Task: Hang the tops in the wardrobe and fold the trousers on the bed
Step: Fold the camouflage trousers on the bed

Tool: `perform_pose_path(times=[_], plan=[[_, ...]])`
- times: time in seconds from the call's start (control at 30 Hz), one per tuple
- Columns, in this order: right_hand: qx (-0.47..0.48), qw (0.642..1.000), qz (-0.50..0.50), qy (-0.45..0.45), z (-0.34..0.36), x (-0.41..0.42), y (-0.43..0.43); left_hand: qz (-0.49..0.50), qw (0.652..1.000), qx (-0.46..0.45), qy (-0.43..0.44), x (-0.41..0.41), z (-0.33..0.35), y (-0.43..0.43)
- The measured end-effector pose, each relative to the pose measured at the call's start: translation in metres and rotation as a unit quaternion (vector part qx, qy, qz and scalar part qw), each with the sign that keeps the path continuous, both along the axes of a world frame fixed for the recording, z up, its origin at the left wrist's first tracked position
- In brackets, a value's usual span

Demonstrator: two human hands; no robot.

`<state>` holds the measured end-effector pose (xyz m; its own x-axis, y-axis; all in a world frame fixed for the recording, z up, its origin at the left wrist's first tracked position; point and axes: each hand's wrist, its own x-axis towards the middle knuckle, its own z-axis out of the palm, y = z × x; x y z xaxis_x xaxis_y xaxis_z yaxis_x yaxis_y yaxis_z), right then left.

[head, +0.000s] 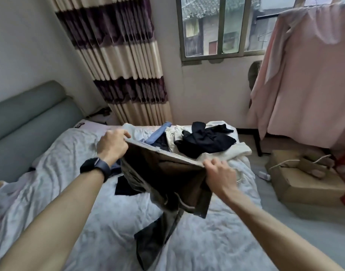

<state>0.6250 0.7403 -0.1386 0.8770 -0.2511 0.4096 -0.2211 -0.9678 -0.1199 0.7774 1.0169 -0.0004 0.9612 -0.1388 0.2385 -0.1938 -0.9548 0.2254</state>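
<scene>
fingers (126, 134) of the left hand (113, 144) are curling tight and pinching one end of the top edge of the dark trousers (163, 178). fingers (210, 163) of the right hand (220, 174) are pinching the other end, with the thumb and first fingers pressed together on the cloth. both hands are holding the top edge pulled out in a line between them, up in the air over the middle of the bed (206, 243). the legs of the trousers are hanging down in a bunch. the lowest part is reaching down to the pale sheet, and it is hard to tell if it is touching. the left hand is sitting higher and farther away than the right hand. a black watch (95, 167) is wrapping round the left wrist.

just beside the trousers, under the left arm, a small dark cloth (124, 187) is lying flat on the sheet. behind the trousers, at the far end of the bed, a pile of clothes (179, 133) is lying. a black piece (204, 141) is resting on top of a cream one (228, 152), and a blue one (158, 133) is poking out to the left of them. a grey-green headboard (31, 118) is standing along the left side. a striped curtain (124, 65) is hanging beside the window (222, 28). a big pink cloth (308, 85) is hanging on the right, and brown cardboard boxes (304, 184) are sitting on the floor below it.
</scene>
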Motion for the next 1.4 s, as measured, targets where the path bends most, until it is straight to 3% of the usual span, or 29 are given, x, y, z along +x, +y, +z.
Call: perform_pose_path(times=[0.17,0.23,0.3,0.37,0.4,0.43,0.5,0.57,0.73,0.8,0.87,1.03,1.2,1.4], plan=[[0.073,0.984,-0.076,0.146,0.020,0.016,-0.049,-0.018,0.988,0.150,0.013,-0.030,-0.078,0.029],[0.165,0.967,-0.096,0.166,0.009,0.014,-0.047,-0.017,0.982,0.181,0.046,-0.048,-0.109,0.035],[0.379,0.909,-0.098,0.140,-0.013,0.008,-0.040,-0.022,0.982,0.167,0.084,-0.070,-0.135,0.037],[0.578,0.805,-0.110,0.078,-0.039,0.001,-0.037,-0.015,0.987,0.099,0.126,-0.088,-0.155,0.037],[0.626,0.768,-0.122,0.056,-0.054,-0.004,-0.037,-0.006,0.986,0.038,0.161,-0.096,-0.162,0.037],[0.633,0.761,-0.128,0.054,-0.067,-0.011,-0.035,0.003,0.979,-0.031,0.203,-0.103,-0.169,0.037],[0.587,0.795,-0.129,0.079,-0.085,-0.030,-0.029,0.019,0.949,-0.165,0.269,-0.114,-0.184,0.037],[0.535,0.833,-0.097,0.109,-0.093,-0.049,-0.024,0.019,0.931,-0.199,0.304,-0.123,-0.198,0.039],[0.410,0.904,-0.039,0.116,-0.112,-0.067,-0.027,-0.083,0.941,-0.005,0.328,-0.131,-0.221,0.058],[0.396,0.914,-0.044,0.081,-0.106,-0.065,-0.030,-0.112,0.952,0.061,0.278,-0.133,-0.220,0.058],[0.394,0.917,-0.036,0.049,-0.085,-0.053,-0.031,-0.106,0.974,0.032,0.199,-0.128,-0.202,0.054],[0.395,0.915,-0.028,-0.078,0.016,0.005,-0.039,-0.051,0.986,-0.158,0.010,-0.071,-0.097,0.032],[0.341,0.912,-0.004,-0.226,0.189,0.085,-0.048,-0.026,0.961,-0.226,-0.156,0.009,0.079,0.008],[0.268,0.910,0.001,-0.316,0.375,0.117,-0.044,0.043,0.931,-0.257,-0.255,0.022,0.248,0.002]])
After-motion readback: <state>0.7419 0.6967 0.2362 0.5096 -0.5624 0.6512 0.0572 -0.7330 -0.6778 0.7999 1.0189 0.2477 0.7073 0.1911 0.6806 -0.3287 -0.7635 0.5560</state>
